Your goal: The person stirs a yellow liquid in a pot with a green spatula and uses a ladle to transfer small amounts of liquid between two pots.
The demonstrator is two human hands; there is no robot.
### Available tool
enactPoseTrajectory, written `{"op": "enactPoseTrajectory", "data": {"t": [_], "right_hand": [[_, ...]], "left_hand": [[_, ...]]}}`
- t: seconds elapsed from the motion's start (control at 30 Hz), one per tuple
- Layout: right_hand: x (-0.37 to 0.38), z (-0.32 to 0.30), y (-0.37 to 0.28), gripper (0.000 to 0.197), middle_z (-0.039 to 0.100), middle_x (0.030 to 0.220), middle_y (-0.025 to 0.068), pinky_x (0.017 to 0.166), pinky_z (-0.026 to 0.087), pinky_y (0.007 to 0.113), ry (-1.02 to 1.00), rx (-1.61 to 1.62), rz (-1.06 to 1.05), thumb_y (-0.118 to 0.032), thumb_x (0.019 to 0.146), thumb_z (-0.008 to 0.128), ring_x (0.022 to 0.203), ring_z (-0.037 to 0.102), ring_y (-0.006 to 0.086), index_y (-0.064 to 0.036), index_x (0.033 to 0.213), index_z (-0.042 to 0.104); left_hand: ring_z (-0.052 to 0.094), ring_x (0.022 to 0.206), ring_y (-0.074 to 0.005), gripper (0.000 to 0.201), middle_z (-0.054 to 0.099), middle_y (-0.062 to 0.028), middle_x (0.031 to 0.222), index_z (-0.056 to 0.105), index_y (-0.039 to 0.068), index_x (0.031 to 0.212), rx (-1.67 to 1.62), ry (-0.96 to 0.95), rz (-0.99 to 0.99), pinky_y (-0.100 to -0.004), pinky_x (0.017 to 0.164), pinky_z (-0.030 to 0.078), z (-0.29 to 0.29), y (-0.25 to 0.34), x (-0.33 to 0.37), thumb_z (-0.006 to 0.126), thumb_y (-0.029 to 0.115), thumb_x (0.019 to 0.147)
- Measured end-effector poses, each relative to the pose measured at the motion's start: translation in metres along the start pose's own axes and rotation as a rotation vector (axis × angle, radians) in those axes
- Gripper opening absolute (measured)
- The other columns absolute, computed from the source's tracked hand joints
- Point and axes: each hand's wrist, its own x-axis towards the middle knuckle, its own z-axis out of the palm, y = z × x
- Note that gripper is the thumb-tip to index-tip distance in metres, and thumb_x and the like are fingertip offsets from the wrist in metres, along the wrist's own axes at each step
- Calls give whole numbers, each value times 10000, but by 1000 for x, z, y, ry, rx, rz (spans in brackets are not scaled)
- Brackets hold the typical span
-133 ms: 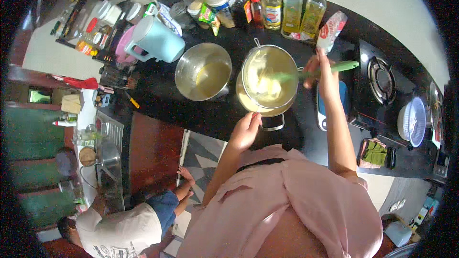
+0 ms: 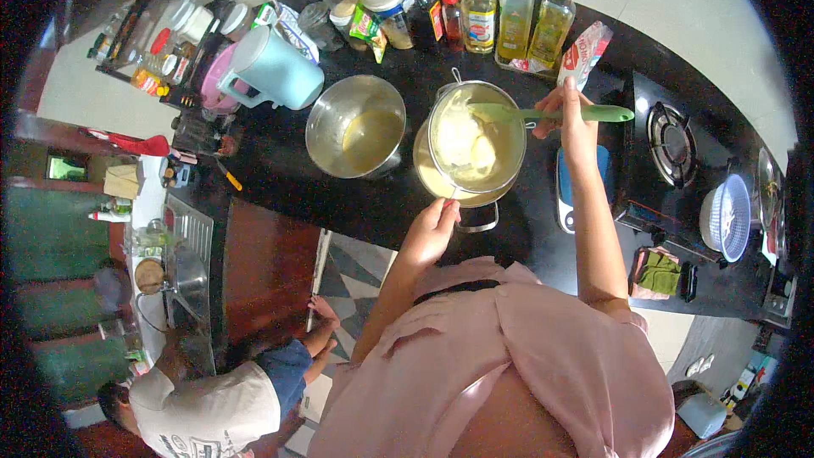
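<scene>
My left hand [image 2: 431, 233] is closed on the thin handle of a round metal sieve [image 2: 522, 153], fingers pinched at its near side. The sieve rests over a metal pot [image 2: 480, 224], whose loop handle shows at the near side. Pale yellow, lumpy cream-like mixture [image 2: 468, 146] lies in the sieve, and more pale yellow mixture shows in the pot beneath. My right hand [image 2: 570, 117] grips a green spatula [image 2: 612, 114] from the right; its blade dips into the far side of the sieve. The mesh is mostly hidden under the mixture.
To the left stands a steel bowl [image 2: 322, 131] with some yellow liquid, beside a light blue pitcher [image 2: 284, 72]. Bottles [image 2: 515, 17] and jars line the wall. At the right are a blue-topped scale [image 2: 598, 171], a gas stove [image 2: 670, 144] and a colander [image 2: 721, 216]. Another person [image 2: 212, 407] is at lower left.
My right hand and the spatula blade have shifted toward the far side of the sieve, and the spatula is less blurred. My left hand keeps its hold on the sieve handle.
</scene>
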Motion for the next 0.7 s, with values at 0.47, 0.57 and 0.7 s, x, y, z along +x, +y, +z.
{"op": "enactPoseTrajectory", "data": {"t": [0.47,0.57,0.7], "right_hand": [[-31,2,46,413,577,700,146,464,480,304,138,478,259,-427,899,424,475,553,198,-35,787,483],[-31,9,34,458,572,702,142,479,457,295,63,197,47,-404,909,413,486,546,190,-20,673,497],[-58,11,50,436,542,575,56,460,402,274,-195,-88,-9,-355,898,461,498,503,121,-9,653,567]], "left_hand": [[465,570,-134,254,492,-39,628,523,39,806,27,-19,-132,-278,558,387,2,-22,6,426,247,915],[452,561,-122,266,486,-34,624,521,38,806,-47,-31,-160,-272,545,381,1,-10,4,419,256,920],[409,516,-97,278,441,-12,577,507,40,787,19,56,-80,-259,504,357,6,-3,6,408,259,927]]}}
